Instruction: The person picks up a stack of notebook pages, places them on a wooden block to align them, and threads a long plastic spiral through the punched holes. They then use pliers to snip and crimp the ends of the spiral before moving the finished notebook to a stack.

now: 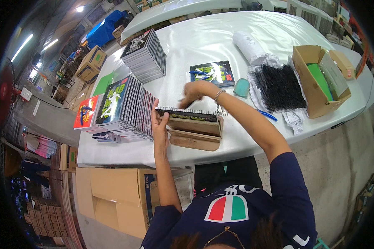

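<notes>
A dark-covered notebook [191, 116] stands on edge in a brown wooden holder [195, 143], its coil binding [183, 110] along the top. The coil's loose end sticks out past the right corner. My left hand [160, 126] grips the notebook's left end, thumb on the near cover and fingers behind. Just beyond the coil, my right hand [198, 90] is closed, fingers curled down near the binding's left half; what it pinches, if anything, is hidden. Behind it lies another notebook [220, 74] with blue-handled pliers [200, 75] on top. A teal round-ended object [241, 88] sits beside my right forearm.
Stacks of coil-bound notebooks [129, 108] and notebooks [145, 56] rise at left, beside a red-orange booklet [87, 112]. At right are a pile of black coils [278, 87], a blue pen-like tool [267, 115] and an open carton [316, 108]. A large cardboard box [112, 186] stands below the table.
</notes>
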Demonstrator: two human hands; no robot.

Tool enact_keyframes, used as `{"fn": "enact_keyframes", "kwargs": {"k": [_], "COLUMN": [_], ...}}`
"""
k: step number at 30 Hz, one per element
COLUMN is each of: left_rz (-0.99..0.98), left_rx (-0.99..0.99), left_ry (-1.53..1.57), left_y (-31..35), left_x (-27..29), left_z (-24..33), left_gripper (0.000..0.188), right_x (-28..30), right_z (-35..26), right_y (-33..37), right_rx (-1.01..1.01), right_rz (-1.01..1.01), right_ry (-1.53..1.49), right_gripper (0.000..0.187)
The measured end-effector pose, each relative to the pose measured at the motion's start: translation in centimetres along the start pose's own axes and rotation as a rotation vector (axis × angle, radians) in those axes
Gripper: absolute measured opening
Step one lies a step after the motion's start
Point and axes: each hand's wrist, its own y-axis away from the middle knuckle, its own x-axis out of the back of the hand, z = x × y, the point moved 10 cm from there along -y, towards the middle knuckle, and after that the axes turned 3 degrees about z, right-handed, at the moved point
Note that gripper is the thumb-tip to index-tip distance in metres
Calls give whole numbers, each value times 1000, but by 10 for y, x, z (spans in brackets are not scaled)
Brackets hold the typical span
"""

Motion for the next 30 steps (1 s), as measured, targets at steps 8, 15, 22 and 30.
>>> {"fn": "enact_keyframes", "kwargs": {"k": [8, 15, 22, 30], "left_rz": [-18, 81, 375, 255], "left_rx": [51, -14, -130, -241], "left_ry": [-43, -57, -86, -464], "left_y": [2, -5, 56, 72], "left_x": [13, 17, -2, -18], "left_z": [-1, -10, -7, 32], "left_gripper": [65, 41, 32, 16], "right_x": [3, 7, 11, -35], "right_z": [-48, 55, 132, 138], "right_y": [10, 10, 195, 308], "right_rx": [64, -102, -594, -626], "right_rz": [-279, 85, 550, 731], "right_ry": [-649, -237, 91, 238], "right_gripper": [66, 88, 63, 62]}}
